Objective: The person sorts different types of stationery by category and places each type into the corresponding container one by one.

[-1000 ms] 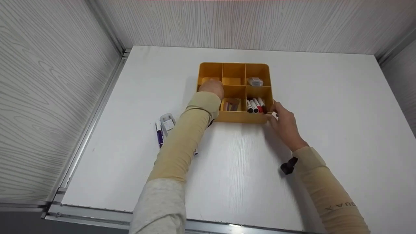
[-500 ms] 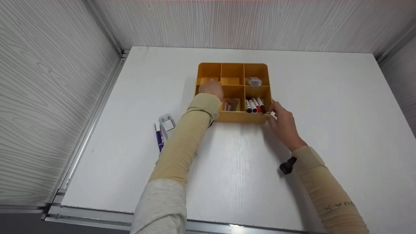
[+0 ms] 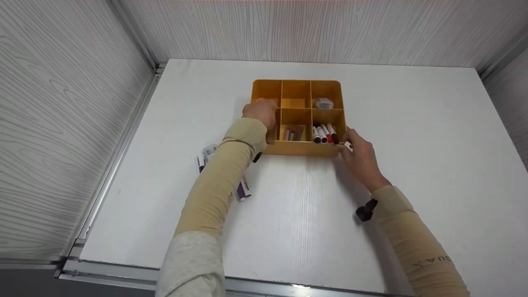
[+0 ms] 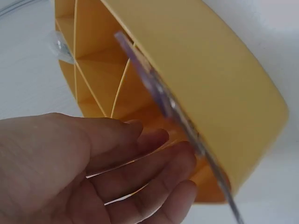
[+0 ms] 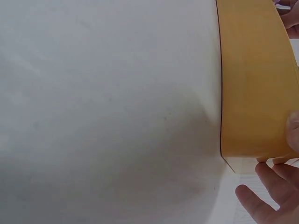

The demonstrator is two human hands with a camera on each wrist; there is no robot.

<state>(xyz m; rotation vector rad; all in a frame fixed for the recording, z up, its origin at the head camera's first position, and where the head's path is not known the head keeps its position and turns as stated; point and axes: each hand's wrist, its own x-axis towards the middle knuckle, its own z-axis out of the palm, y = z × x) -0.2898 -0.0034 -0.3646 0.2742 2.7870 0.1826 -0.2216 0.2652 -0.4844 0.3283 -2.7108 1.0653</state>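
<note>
A yellow organiser box (image 3: 303,149) with several compartments stands on the table. My left hand (image 3: 260,112) is over its front left compartment; in the left wrist view the fingers (image 4: 161,177) are loosely bent, with nothing visible between them. Beside them a long thin purple and grey thing (image 4: 156,91), blurred, leans along the compartment wall. My right hand (image 3: 359,159) grips the box's front right corner, thumb on the front wall and fingers round the side. Several markers (image 3: 324,134) stand in the front right compartment, small coloured strips (image 3: 293,134) in the front middle one.
A small clear case (image 3: 324,103) lies in the back right compartment. On the table at left, partly behind my left forearm, are a grey clear case (image 3: 209,149) and purple-and-white markers (image 3: 243,189). Wood-grain panels (image 3: 288,33) wall the table's back and sides.
My left hand and forearm have shifted slightly left over the box, uncovering more of the purple markers on the table. The right hand keeps its grip on the corner.
</note>
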